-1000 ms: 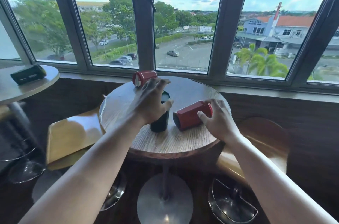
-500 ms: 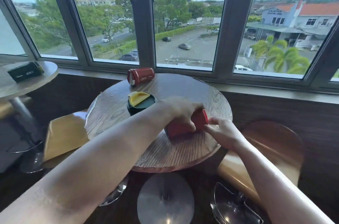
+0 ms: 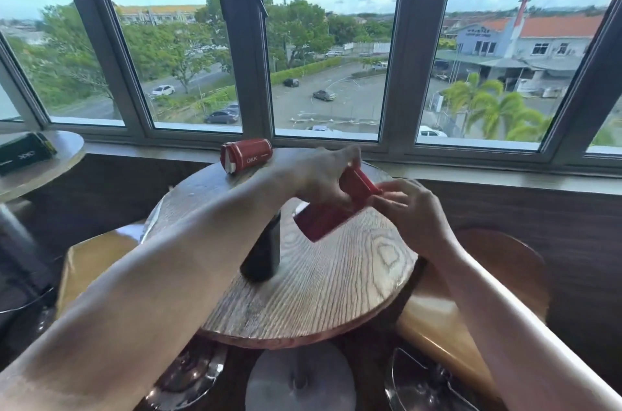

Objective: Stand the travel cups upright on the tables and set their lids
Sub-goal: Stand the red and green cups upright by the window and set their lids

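Observation:
Above the round wooden table, a red travel cup is tilted, its base pointing down-left. My left hand grips its upper body and my right hand holds its lid end. A dark green cup stands upright on the table, its top hidden under my left forearm. A second red cup marked OKK lies on its side at the table's far edge.
A second round table at the far left carries a dark green cup lying on its side. Wooden stools stand on both sides of the near table. Window frames run along the back.
The red cup was lying on the table under both hands; now it is lifted and tilted. My left forearm now covers the green cup's yellow-flapped top.

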The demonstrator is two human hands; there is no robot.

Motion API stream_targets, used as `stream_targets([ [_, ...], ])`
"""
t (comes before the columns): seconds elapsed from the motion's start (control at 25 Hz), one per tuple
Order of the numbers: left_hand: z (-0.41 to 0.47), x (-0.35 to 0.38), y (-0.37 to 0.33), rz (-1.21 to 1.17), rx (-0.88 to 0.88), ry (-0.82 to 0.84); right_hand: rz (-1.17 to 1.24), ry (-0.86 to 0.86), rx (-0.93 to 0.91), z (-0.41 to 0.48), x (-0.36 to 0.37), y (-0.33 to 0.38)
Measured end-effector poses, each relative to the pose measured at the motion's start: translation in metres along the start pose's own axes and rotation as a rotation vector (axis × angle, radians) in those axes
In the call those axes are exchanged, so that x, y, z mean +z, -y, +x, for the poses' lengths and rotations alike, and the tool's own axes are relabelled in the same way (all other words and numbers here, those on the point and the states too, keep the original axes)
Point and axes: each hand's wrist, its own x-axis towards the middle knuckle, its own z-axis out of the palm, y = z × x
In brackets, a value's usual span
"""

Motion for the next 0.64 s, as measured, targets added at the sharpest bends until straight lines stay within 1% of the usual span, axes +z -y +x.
stream_targets([
  [0.04, 0.001, -0.014, 0.005, -0.077, 0.017, -0.045, 0.083, -0.046, -0.020, 0.010, 0.000, 0.011],
  [0.12, 0.004, -0.039, 0.018, -0.228, 0.058, -0.113, 0.174, -0.105, -0.046, 0.032, 0.004, 0.032],
  [0.24, 0.013, -0.058, 0.046, -0.380, 0.115, -0.162, 0.350, -0.046, 0.004, 0.058, 0.021, 0.050],
  [0.32, 0.021, -0.056, 0.068, -0.495, 0.117, -0.144, 0.383, -0.022, 0.031, 0.071, 0.036, 0.052],
  [0.4, 0.030, -0.044, 0.091, -0.549, 0.093, -0.110, 0.294, -0.050, 0.031, 0.080, 0.050, 0.045],
  [0.52, 0.040, -0.024, 0.118, -0.526, 0.063, -0.049, 0.147, -0.073, 0.024, 0.085, 0.069, 0.036],
  [0.64, 0.048, -0.016, 0.133, -0.528, 0.029, 0.061, -0.024, -0.136, -0.012, 0.087, 0.083, 0.027],
])
